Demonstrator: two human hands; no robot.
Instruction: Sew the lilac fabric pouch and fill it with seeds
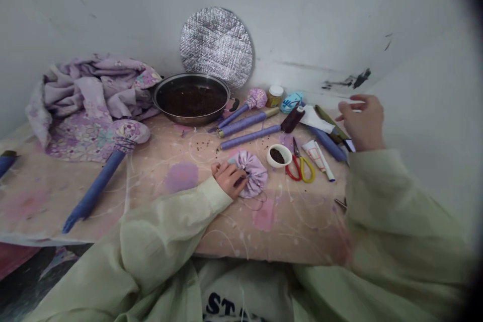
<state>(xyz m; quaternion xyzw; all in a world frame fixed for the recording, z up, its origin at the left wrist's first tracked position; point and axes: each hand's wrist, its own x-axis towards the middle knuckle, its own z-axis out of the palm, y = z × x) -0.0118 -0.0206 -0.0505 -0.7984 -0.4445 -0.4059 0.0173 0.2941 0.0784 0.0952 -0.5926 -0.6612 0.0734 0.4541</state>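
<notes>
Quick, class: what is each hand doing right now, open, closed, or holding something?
Left hand: closed on the gathered purple fabric pouch, pressing it on the table.
Right hand: raised above the tools, fingers loosely curled; whether it grips anything cannot be told.

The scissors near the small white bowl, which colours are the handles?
Red and yellow: the scissors show one of each in the head view.
</notes>
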